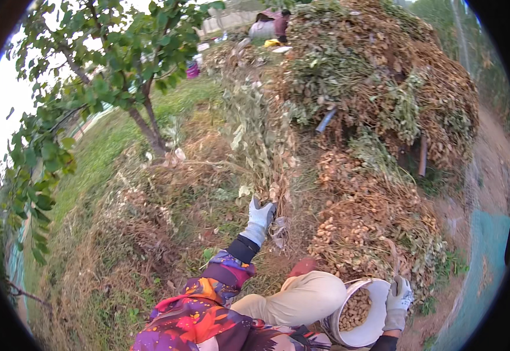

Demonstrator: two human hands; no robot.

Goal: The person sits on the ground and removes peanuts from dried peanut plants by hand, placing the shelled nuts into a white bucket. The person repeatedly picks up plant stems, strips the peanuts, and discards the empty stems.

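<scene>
My left hand [261, 216], in a pale glove with dark fingertips, is closed around the lower end of a bunch of dry peanut plants [263, 136]. The leafy stems stretch away from me over the ground. A white bucket [377, 302] stands tilted beside my right knee, with peanuts in their shells [355, 312] inside. My gloved right hand [398, 297] is at the bucket's right rim, its fingers bent; what lies between them is hidden. Just beyond the bucket is a low heap of peanut plants with pods showing [364, 219].
A tall stack of dried plants [382, 74] rises at the far right, with a blue pipe [326, 119] jutting out. A small tree [147, 118] stands at left. Green netting [485, 263] borders the right side. Another person [282, 26] is in the distance.
</scene>
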